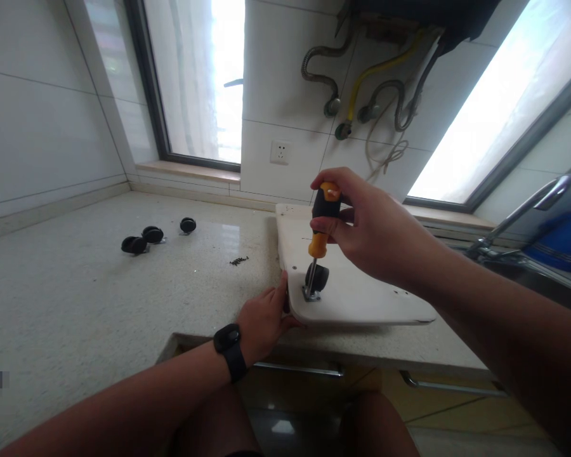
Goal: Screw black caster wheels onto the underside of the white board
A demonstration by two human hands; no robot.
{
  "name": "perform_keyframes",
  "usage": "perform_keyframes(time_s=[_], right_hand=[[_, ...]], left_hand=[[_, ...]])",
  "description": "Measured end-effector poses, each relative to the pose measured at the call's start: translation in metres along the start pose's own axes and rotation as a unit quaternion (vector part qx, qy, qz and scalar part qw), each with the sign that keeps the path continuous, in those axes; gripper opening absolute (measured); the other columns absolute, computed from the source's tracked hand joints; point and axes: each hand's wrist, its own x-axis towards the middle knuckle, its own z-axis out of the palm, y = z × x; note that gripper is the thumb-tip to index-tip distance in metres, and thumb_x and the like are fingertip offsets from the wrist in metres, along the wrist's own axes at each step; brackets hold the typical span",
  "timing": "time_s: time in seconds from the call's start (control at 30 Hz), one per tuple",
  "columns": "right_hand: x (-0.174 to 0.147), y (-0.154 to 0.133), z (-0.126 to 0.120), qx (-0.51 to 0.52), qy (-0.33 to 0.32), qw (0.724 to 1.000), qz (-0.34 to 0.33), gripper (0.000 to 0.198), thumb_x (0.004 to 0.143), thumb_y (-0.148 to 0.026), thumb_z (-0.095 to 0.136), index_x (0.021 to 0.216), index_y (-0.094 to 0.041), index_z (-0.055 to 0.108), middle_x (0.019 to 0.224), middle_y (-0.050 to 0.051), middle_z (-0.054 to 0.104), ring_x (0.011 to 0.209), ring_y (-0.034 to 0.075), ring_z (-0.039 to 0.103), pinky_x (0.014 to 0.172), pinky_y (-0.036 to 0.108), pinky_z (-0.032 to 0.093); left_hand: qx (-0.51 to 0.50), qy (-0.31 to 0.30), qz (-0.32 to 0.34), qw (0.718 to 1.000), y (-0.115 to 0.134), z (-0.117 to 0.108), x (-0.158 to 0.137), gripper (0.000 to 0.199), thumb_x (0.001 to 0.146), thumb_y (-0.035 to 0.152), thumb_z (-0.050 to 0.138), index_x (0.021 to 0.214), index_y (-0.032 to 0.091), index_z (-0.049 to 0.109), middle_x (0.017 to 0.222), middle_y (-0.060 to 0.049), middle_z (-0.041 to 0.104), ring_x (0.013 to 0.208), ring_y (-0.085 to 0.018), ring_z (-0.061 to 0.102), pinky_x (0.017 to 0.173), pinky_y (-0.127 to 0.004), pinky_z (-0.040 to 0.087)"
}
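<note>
My right hand [356,222] grips an orange and black screwdriver [325,209], held nearly upright. Its shaft points down at the metal mounting plate of a black caster wheel [318,278]. That caster stands at the near left corner of a white board [361,301], which lies flat on the counter. My left hand [265,320], with a black watch on the wrist, grips the board's left edge near the same corner; its fingertips are partly hidden under the edge. Left of the board lie a small pile of dark screws [238,261] and three loose black casters [153,234].
The speckled counter [76,292] ends at a front edge above drawers with metal handles [299,368]. A sink with a chrome faucet [518,219] and a blue object [561,238] are at the right. Hoses [361,79] and a socket [280,152] are on the back wall.
</note>
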Motion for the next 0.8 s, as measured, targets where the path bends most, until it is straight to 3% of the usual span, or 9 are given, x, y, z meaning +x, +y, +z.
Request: perform_keyframes(time_s=[0.23,0.43,0.57,0.7,0.8], right_hand=[[0.000,0.010,-0.006,0.052,-0.038,0.998,-0.022,0.045,0.087,-0.037,0.070,0.129,-0.032,0.054,0.094,0.004,0.068,0.075,0.024,0.069,0.063,0.043,0.061],[-0.011,0.004,-0.001,-0.051,0.084,0.994,-0.054,0.045,0.081,-0.049,0.077,0.116,-0.025,0.062,0.096,0.008,0.070,0.084,0.028,0.068,0.074,0.048,0.057],[-0.014,0.010,-0.003,-0.054,0.062,0.996,-0.041,0.050,0.084,-0.054,0.073,0.123,-0.026,0.059,0.098,0.009,0.070,0.083,0.028,0.069,0.071,0.045,0.056],[-0.021,0.017,-0.005,-0.069,0.089,0.993,-0.039,0.057,0.080,-0.061,0.075,0.120,-0.023,0.057,0.094,0.009,0.070,0.081,0.028,0.068,0.069,0.045,0.056],[-0.025,0.022,-0.008,-0.037,0.056,0.997,-0.041,0.055,0.086,-0.059,0.068,0.126,-0.024,0.054,0.099,0.010,0.070,0.082,0.028,0.069,0.071,0.047,0.058]], left_hand=[[-0.018,0.000,0.005,1.000,0.002,-0.001,-0.001,0.097,0.093,0.078,0.041,0.165,0.019,0.010,0.119,-0.016,0.070,0.106,-0.035,0.068,0.085,-0.051,0.057],[-0.005,-0.010,0.002,1.000,0.001,0.002,-0.001,0.097,0.095,0.075,0.043,0.165,0.018,0.008,0.119,-0.016,0.070,0.104,-0.033,0.068,0.086,-0.051,0.056],[0.004,-0.016,0.010,1.000,0.004,0.000,-0.003,0.098,0.095,0.075,0.044,0.164,0.016,0.008,0.113,-0.015,0.070,0.100,-0.033,0.068,0.084,-0.050,0.056],[0.004,-0.017,0.017,1.000,0.007,-0.001,-0.004,0.098,0.095,0.074,0.044,0.165,0.015,0.005,0.110,-0.014,0.071,0.097,-0.032,0.068,0.081,-0.048,0.056],[0.002,-0.011,0.018,1.000,0.007,0.000,-0.004,0.097,0.096,0.073,0.044,0.165,0.018,0.001,0.112,-0.013,0.072,0.098,-0.032,0.068,0.081,-0.047,0.056]])
